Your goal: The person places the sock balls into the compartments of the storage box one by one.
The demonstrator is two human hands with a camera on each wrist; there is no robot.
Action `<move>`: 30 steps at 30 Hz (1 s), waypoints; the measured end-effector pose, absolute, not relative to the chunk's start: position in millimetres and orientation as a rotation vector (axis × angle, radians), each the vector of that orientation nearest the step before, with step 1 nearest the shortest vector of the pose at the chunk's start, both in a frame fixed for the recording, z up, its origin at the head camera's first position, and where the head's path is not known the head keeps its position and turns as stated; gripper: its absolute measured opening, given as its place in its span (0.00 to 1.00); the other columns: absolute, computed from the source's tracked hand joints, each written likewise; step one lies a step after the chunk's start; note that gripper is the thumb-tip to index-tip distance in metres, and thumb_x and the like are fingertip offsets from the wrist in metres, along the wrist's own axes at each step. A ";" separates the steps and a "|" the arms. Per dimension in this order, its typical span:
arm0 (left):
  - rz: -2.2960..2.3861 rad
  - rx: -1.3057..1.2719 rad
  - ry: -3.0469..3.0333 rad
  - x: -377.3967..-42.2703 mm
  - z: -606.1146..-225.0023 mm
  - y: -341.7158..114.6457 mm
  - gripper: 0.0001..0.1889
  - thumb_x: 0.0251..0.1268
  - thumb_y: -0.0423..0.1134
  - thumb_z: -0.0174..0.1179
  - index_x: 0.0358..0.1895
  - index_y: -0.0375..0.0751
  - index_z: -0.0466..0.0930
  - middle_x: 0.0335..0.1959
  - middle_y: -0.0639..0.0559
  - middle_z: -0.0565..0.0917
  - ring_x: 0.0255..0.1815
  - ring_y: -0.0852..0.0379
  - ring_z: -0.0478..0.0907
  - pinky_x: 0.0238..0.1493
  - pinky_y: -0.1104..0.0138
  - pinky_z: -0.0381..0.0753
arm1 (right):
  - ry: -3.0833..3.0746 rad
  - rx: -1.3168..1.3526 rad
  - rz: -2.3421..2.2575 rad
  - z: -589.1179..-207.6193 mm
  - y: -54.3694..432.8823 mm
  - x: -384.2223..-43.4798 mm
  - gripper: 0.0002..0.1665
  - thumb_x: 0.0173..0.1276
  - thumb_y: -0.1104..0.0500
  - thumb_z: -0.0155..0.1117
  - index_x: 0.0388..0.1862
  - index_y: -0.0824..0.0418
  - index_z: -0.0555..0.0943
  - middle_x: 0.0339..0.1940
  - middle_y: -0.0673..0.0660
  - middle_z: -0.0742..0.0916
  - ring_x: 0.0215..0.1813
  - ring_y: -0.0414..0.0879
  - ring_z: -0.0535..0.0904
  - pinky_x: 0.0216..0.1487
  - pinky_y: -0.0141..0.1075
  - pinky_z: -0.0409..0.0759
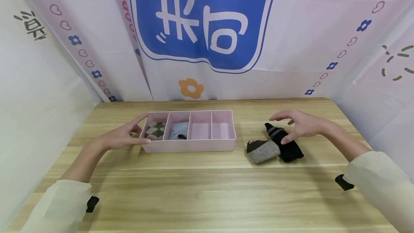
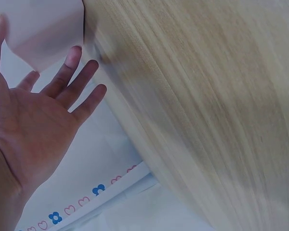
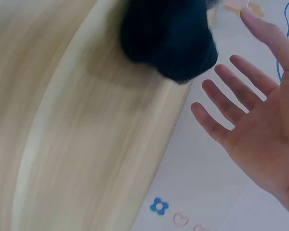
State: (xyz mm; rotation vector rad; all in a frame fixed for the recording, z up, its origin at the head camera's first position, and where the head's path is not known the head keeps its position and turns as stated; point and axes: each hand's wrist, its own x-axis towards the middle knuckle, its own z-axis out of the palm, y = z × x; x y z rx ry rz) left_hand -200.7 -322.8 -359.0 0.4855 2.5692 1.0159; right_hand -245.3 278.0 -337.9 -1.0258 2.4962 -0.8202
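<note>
My left hand (image 1: 121, 136) spans the left end of a pink divided box (image 1: 191, 146), thumb at the front wall and index finger by the back corner. Its other fingers spread loosely in the left wrist view. The leftmost compartment holds a checked sock (image 1: 156, 131); a light blue sock (image 1: 179, 131) lies in the one beside it. Over a black sock (image 1: 289, 150) hovers my right hand (image 1: 304, 124), thumb and fingers apart around its upper part. A grey and dark brown sock (image 1: 263, 152) lies against the black one. The right wrist view shows nothing gripped.
The box's two right compartments (image 1: 222, 127) show bare pink floors. Wooden tabletop (image 1: 200, 193) extends in front of the box and socks. Behind the table hangs a printed white cloth (image 1: 278, 82), with more cloth at both sides.
</note>
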 end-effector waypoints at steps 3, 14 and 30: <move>1.021 0.489 2.565 -200.9 -358.8 -322.7 0.55 0.66 0.46 0.68 0.85 0.42 0.37 0.52 0.38 0.81 0.56 0.42 0.78 0.55 0.46 0.75 | 2.439 -1.021 -0.820 -340.6 288.0 -242.1 0.53 0.52 0.57 0.85 0.72 0.75 0.70 0.71 0.73 0.75 0.71 0.76 0.67 0.61 0.71 0.71; 1.009 0.491 2.572 -200.4 -358.1 -321.5 0.55 0.67 0.46 0.68 0.85 0.41 0.37 0.52 0.38 0.81 0.57 0.42 0.78 0.56 0.44 0.75 | 2.314 -0.968 -0.877 -363.2 298.6 -238.3 0.60 0.47 0.62 0.88 0.74 0.79 0.64 0.72 0.78 0.72 0.72 0.74 0.65 0.59 0.61 0.78; 1.017 0.501 2.562 -201.0 -358.8 -322.3 0.55 0.67 0.46 0.68 0.85 0.41 0.36 0.51 0.40 0.82 0.55 0.43 0.79 0.57 0.44 0.75 | 2.397 -0.993 -0.898 -370.2 296.9 -242.0 0.50 0.48 0.61 0.87 0.67 0.75 0.73 0.60 0.67 0.83 0.57 0.61 0.80 0.49 0.41 0.84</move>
